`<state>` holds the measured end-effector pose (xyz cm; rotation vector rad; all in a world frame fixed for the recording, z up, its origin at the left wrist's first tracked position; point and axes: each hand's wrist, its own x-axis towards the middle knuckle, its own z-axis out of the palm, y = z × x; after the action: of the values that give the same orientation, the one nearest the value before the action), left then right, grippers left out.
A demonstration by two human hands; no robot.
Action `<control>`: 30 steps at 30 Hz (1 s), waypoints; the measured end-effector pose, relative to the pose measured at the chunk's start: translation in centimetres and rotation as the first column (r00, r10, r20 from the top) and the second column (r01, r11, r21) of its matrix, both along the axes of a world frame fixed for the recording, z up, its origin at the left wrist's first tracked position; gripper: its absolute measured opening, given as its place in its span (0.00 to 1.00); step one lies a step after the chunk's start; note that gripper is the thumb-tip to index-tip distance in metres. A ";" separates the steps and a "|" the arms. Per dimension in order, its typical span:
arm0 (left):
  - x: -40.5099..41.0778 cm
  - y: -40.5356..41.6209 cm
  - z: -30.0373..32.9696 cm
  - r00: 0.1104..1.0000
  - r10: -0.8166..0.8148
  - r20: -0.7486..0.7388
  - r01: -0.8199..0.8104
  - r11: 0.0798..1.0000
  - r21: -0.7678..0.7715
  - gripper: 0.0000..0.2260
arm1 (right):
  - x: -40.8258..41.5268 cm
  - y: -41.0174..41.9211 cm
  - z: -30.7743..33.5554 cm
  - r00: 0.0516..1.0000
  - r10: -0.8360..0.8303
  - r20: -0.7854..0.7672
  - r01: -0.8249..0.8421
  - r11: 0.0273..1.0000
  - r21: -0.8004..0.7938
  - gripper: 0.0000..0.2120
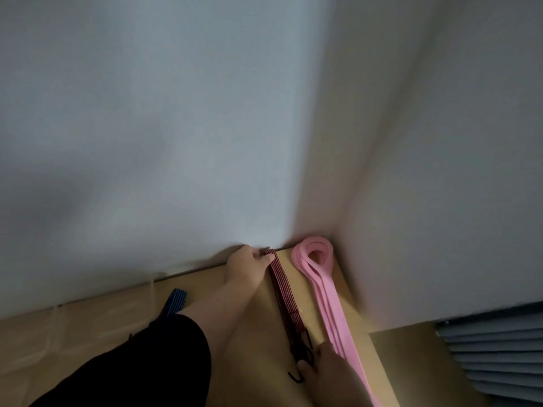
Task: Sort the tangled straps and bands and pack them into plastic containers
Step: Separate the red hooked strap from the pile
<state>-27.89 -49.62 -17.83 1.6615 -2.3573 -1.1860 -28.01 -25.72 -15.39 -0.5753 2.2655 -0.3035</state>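
Observation:
A red-and-black striped bungee cord point(284, 292) lies stretched along the wooden table point(235, 333), running away from me toward the wall. My left hand point(246, 267) pinches its far end close to the wall. My right hand point(326, 368) holds its near end, where black metal hooks point(302, 355) stick out. Beside it on the right lies a folded pink resistance band point(326, 289), looped at the far end in the corner. A blue striped bungee cord point(175, 302) shows on the left, partly hidden behind my left sleeve.
White walls point(176, 127) meet in a corner right behind the table. Grey slatted blinds or a vent point(496, 356) sit at the lower right past the table's right edge. A faint clear plastic surface point(73, 327) lies on the left; no container is clearly seen.

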 end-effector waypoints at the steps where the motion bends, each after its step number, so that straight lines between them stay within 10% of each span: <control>1: 0.4 -0.2 0.3 1.000 -0.013 -0.007 0.013 1.000 -0.002 0.19 | -0.1 0.0 0.3 1.000 -0.015 -0.023 0.015 1.000 -0.006 0.24; 20: 24.2 -1.9 7.2 0.960 -0.043 -0.276 0.016 0.995 -0.100 0.04 | 10.3 -9.0 4.1 0.934 0.354 -0.037 -0.355 0.935 -0.006 0.16; 30: 34.9 -3.3 6.8 0.968 0.115 -0.223 -0.140 0.986 -0.096 0.05 | 15.3 -16.3 3.0 0.982 0.167 -0.087 -0.183 0.955 -0.231 0.05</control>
<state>7.01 -52.92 -11.06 1.5368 -2.1122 -1.1267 -12.73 -42.04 -12.37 -0.9184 2.2374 -0.4775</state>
